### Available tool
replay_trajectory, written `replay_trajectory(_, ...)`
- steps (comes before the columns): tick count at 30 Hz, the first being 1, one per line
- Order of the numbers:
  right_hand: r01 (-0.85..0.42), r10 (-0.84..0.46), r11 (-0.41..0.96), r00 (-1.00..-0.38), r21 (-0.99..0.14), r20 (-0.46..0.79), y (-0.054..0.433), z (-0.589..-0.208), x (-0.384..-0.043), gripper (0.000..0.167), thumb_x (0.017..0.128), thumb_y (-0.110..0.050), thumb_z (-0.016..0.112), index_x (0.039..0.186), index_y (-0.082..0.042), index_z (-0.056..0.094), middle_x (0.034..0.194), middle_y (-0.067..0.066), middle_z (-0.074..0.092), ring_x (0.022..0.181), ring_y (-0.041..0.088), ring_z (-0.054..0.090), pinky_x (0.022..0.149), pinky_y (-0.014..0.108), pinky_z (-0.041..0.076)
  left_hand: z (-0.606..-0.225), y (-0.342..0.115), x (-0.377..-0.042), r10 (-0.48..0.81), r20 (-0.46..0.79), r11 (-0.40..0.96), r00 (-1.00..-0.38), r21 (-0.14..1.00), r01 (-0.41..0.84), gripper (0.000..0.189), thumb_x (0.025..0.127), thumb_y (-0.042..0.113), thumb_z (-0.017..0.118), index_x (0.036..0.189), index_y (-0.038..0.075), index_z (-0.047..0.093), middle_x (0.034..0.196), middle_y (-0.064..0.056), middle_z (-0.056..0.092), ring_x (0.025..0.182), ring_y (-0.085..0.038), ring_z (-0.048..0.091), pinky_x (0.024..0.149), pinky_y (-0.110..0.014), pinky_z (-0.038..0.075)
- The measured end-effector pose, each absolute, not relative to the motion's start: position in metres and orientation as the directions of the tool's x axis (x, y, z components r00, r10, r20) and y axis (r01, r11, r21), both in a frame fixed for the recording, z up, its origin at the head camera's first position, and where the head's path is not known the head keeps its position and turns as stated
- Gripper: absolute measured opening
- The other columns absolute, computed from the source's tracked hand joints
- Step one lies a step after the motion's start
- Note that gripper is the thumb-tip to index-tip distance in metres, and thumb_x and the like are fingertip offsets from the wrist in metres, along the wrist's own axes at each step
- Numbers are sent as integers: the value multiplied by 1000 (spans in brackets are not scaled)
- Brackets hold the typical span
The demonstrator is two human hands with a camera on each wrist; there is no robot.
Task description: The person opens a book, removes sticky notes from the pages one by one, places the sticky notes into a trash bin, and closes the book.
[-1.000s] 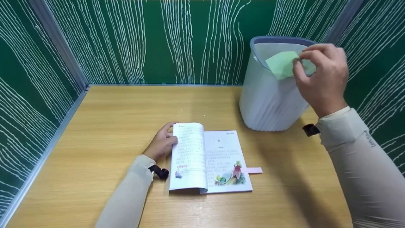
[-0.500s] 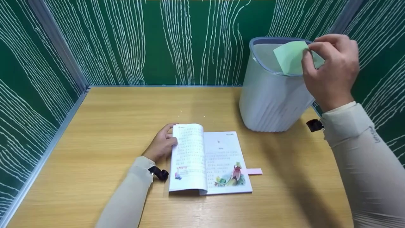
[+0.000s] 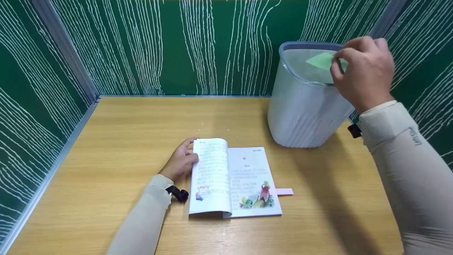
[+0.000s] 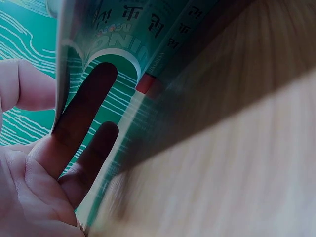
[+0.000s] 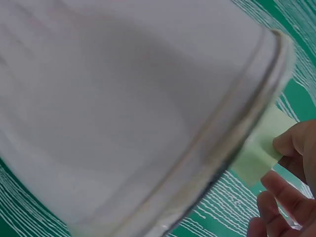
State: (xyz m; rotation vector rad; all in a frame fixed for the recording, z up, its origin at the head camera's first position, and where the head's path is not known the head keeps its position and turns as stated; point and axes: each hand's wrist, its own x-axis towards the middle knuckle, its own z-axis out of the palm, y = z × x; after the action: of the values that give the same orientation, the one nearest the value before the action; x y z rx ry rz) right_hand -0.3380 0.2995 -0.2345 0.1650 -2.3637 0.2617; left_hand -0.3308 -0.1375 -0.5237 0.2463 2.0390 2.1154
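My left hand (image 3: pixel 179 161) holds the left-hand pages of an open book (image 3: pixel 212 173), thumb at the page edge and fingers behind. Seen from the left wrist, the green cover (image 4: pixel 123 44) curves up from the table beside two extended fingers (image 4: pixel 94 96). My right hand (image 3: pixel 368 71) pinches a light green paper sheet (image 3: pixel 320 61) between thumb and forefinger. That sheet hangs at the mouth of a white bin (image 3: pixel 304 109) with a blue-grey rim. In the right wrist view, part of the green paper (image 5: pixel 256 150) is hidden behind the bin's rim.
A pink strip (image 3: pixel 285 191) sticks out from the book's right edge. Small pale specks (image 3: pixel 228 130) lie on the wooden table (image 3: pixel 124 134) behind the book. Green walls (image 3: pixel 230 46) with white wavy lines enclose the table at the back and sides.
The right hand rose to the right with the green paper, then came slightly back left, and the paper now sits lower inside the bin's mouth. Left hand and book stay put.
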Motion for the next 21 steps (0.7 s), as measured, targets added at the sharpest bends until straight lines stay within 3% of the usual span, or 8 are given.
replay_trajectory(9, -124, 25, 971, -795, -203, 606, 310, -238, -337, 44, 103, -35, 52, 131, -8, 71, 150, 12, 56, 132, 42, 45, 118, 60, 34, -522, -137, -329, 253, -3, -31, -967, 999, -11, 75, 83, -9, 51, 155, 12, 39, 108, -20, 74, 72, -22, 69, 53, -23, 48)
replay_trajectory(14, -110, 27, 972, -821, -206, 570, 308, -239, -333, 43, 103, -31, 54, 136, -8, 68, 152, 15, 53, 135, 44, 44, 119, 62, 33, -523, -137, -330, 280, 6, -72, -960, 997, -15, 76, 82, -12, 48, 154, 10, 39, 109, -20, 74, 81, -23, 72, 62, -26, 55)
replay_trajectory(21, -204, 23, 941, -758, -271, 651, 294, -243, -312, 35, 100, -28, 61, 126, -7, 74, 144, 12, 60, 131, 37, 48, 114, 58, 39, -524, -136, -331, 268, 8, -70, -963, 997, -12, 78, 82, -13, 48, 156, 7, 36, 107, -20, 74, 80, -23, 72, 62, -25, 56)
